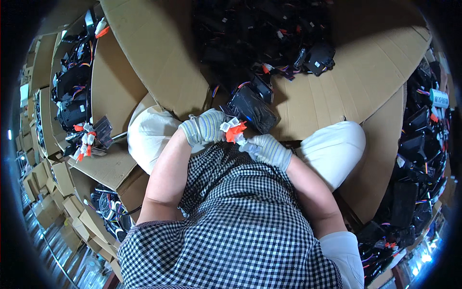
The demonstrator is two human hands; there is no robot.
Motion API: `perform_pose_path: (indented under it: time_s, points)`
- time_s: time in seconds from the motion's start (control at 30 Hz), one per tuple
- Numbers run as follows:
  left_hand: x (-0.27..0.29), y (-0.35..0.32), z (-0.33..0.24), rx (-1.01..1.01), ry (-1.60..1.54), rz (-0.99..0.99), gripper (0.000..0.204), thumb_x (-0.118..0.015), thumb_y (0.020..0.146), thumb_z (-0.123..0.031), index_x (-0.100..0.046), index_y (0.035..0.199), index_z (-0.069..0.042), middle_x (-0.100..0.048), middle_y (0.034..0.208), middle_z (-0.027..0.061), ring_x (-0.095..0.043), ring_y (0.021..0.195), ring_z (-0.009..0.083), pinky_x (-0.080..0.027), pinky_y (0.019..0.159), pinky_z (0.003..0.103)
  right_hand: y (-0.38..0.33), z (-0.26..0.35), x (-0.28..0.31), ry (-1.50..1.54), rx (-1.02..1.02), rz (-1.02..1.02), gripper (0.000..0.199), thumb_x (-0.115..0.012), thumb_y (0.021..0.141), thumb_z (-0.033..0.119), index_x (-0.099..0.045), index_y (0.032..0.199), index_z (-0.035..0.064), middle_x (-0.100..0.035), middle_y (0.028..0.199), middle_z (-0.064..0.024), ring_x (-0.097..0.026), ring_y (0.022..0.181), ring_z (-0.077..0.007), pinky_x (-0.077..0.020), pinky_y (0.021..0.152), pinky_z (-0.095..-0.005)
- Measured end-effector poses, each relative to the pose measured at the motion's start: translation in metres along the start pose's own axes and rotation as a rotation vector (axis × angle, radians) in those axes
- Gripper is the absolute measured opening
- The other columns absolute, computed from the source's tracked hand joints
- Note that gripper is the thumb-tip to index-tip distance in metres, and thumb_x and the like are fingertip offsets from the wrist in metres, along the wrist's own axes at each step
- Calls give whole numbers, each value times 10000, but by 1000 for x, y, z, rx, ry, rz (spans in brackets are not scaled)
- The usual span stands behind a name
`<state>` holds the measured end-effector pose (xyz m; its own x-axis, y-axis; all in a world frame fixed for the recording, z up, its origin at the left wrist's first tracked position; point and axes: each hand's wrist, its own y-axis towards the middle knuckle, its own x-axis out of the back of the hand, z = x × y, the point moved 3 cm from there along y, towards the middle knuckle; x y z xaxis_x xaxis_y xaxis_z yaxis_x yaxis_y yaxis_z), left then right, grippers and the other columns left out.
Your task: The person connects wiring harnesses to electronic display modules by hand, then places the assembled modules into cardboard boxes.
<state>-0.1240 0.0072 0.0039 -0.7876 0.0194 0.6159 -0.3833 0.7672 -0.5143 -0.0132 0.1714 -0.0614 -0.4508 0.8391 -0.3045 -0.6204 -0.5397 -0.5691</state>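
Both my hands wear striped knit gloves and meet over my lap. My left hand [204, 128] is closed beside a cluster of orange and white plug connectors [234, 130] and appears to grip it; its fingertips are partly hidden. From the other side, my right hand [270, 151] pinches at the lower whitish end of the same cluster. Just beyond the hands lies a black plastic-cased unit [251, 109] with coloured wires, resting against the cardboard flap.
A large cardboard box [356, 77] opens in front of me, full of dark units. More black wired units [74, 113] fill a box at the left, with orange and white connectors [86, 140] hanging over its edge. Similar units [416, 144] are heaped on the right.
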Motion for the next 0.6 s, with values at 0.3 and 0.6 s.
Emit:
perform_pose_path:
  time_s: [0.3, 0.6]
  points:
    - [-25, 6, 23, 15, -106, -47, 163, -607, 673, -180, -599, 789, -65, -584, 699, 138, -536, 673, 340, -410, 634, 400, 19, -33, -12, 24, 8, -46, 296, -546, 883, 289, -630, 917, 7, -555, 623, -15, -486, 534, -100, -410, 519, -252]
    - [-16, 3, 11, -10, -9, -103, 128, -609, 638, -167, -583, 715, -69, -564, 652, 137, -514, 634, 348, -391, 588, 402, 9, 5, 1, -321, -18, -8, 315, -534, 881, 327, -625, 875, 25, -548, 598, -57, -520, 545, -122, -426, 535, -287]
